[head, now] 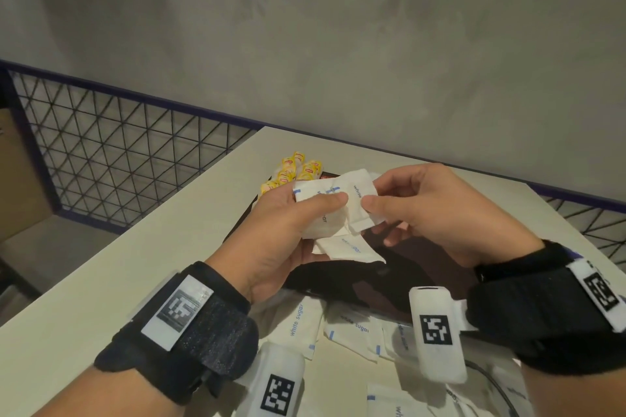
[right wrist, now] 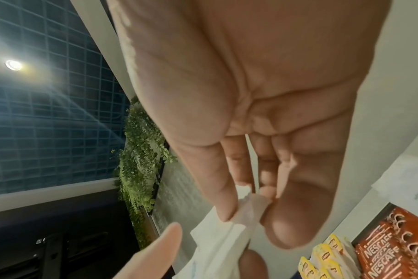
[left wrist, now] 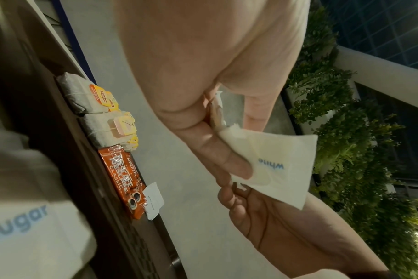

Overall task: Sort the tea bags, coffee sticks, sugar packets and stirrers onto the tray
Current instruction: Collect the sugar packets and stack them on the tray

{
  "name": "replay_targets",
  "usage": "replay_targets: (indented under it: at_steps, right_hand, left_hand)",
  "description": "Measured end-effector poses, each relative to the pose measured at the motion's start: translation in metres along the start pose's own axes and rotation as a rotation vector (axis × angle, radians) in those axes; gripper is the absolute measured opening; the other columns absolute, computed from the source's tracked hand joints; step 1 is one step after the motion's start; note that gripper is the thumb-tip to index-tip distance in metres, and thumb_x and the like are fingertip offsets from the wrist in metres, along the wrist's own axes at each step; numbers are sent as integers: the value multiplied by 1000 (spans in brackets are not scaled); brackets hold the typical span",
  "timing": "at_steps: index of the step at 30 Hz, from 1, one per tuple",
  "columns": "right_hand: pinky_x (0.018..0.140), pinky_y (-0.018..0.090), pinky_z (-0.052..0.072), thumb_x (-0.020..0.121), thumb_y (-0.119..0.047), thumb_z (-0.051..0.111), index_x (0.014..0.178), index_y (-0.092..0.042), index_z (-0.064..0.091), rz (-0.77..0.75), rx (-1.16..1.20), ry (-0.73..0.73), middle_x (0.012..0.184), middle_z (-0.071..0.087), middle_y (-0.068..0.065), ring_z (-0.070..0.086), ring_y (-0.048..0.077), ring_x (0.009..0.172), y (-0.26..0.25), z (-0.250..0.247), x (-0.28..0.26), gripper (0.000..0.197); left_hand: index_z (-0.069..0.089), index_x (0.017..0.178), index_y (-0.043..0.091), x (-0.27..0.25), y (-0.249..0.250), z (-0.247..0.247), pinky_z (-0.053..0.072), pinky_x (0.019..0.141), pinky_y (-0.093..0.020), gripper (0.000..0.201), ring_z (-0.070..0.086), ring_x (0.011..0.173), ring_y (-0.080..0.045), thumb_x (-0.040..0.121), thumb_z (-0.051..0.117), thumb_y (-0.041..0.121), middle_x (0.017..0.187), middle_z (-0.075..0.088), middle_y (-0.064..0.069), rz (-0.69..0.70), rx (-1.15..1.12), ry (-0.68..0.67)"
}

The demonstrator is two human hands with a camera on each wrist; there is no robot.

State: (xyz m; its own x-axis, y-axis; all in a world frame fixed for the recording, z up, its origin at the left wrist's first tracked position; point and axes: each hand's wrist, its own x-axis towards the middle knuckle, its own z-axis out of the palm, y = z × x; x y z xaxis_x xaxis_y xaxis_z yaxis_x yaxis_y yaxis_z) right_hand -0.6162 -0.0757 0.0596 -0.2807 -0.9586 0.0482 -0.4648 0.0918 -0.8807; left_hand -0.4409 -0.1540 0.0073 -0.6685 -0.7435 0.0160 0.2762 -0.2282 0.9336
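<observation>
Both hands hover over the dark tray (head: 423, 274). My left hand (head: 325, 205) grips a small stack of white sugar packets (head: 321, 213). My right hand (head: 372, 196) pinches the top packet (head: 355, 193) of that stack between thumb and fingers; the pinch on the packet (right wrist: 246, 213) also shows in the right wrist view. Tea bags with yellow tags (head: 298, 169) lie at the tray's far left corner, with orange coffee sticks (left wrist: 124, 181) beside them and one sugar packet (left wrist: 153, 200) next to those. No stirrers are visible.
Several loose sugar packets (head: 338, 332) lie on the pale table (head: 135, 264) in front of the tray. A black cable (head: 491, 379) runs at the near right. A wire mesh railing (head: 118, 152) borders the table's left and far sides.
</observation>
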Motion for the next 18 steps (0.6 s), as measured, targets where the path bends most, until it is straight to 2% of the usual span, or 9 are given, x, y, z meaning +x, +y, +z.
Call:
replay_targets:
  at_steps: [5, 9, 14, 18]
  right_hand:
    - [58, 32, 61, 89, -10, 75, 98, -4, 75, -75, -51, 7, 81, 73, 23, 66, 20, 60, -1, 1, -1, 11]
    - [58, 31, 60, 90, -14, 75, 97, -5, 77, -60, -37, 13, 82, 75, 20, 67, 21, 62, -1, 3, -2, 11]
    - [58, 30, 59, 89, -4, 74, 91, 3, 74, -35, -19, 11, 82, 74, 23, 65, 23, 63, -3, -4, -4, 7]
    - [59, 33, 60, 90, -4, 72, 93, 1, 70, -52, -40, 166, 81, 72, 19, 66, 19, 62, -11, -25, 6, 6]
  left_hand:
    - [66, 130, 14, 2, -4, -1, 61, 73, -36, 34, 75, 106, -27, 96, 70, 18, 117, 77, -8, 6, 50, 23]
    - [65, 130, 14, 2, -4, -3, 61, 80, -41, 32, 75, 106, -28, 98, 67, 13, 117, 77, -8, 8, 41, 31]
    - [64, 129, 11, 1, -1, -2, 63, 71, -37, 31, 76, 102, -29, 98, 65, 8, 115, 78, -10, -9, -12, 25]
    - [60, 129, 8, 3, 2, -7, 65, 69, -37, 34, 77, 98, -31, 97, 56, -3, 116, 76, -13, -26, -98, 93]
